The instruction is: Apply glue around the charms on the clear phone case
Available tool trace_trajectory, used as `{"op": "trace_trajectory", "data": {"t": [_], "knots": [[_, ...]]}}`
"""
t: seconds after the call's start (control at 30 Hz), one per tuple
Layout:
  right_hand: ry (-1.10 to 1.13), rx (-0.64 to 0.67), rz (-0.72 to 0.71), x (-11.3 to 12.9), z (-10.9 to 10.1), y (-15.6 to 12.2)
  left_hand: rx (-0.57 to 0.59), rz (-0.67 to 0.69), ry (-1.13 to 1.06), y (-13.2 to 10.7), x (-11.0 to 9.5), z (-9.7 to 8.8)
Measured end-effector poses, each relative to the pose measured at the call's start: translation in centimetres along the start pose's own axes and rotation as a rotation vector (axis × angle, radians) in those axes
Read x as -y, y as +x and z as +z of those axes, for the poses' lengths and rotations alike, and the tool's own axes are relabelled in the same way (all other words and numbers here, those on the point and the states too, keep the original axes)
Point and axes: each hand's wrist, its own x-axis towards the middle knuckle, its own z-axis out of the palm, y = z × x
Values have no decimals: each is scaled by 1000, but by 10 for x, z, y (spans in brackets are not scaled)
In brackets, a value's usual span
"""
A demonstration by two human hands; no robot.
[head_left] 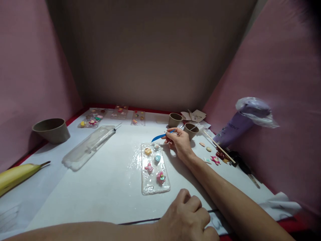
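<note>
In my right hand (179,142) is a blue plastic knife (157,137), pinched between thumb and fingers, its blade pointing left. The blade is just above the top edge of a clear phone case (153,185). Glossy clear stuff coats the case, and small charms sit on it: a pink rabbit-like one (149,167), a blue one (157,158), a yellow one (147,151) and a pink one with green (161,178). My left hand (187,216) rests at the table's near edge, below the case, its fingers curled closed. Its palm is hidden.
Loose charms (215,160), a wooden stick (220,147) and a purple bag (233,127) are at the right. Two brown cups (175,119) stand behind my right hand. At left are a brown bowl (51,130), a banana (20,175) and a clear packet (85,150). Decorated cases (92,117) lie at the back.
</note>
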Motion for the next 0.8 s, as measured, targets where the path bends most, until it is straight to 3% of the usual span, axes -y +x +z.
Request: {"op": "trace_trajectory", "data": {"t": [0.13,0.37,0.53,0.8], "knots": [[-25,14,8,-1,0,-1,44,7,9,-1,0,-1],[-64,32,-62,-5,-2,1,0,-5,17,0,-1,0],[-81,39,-173,-4,-1,0,76,8,40,-1,-1,-1],[-84,45,-217,-2,0,-4,55,1,23,0,-1,-2]]}}
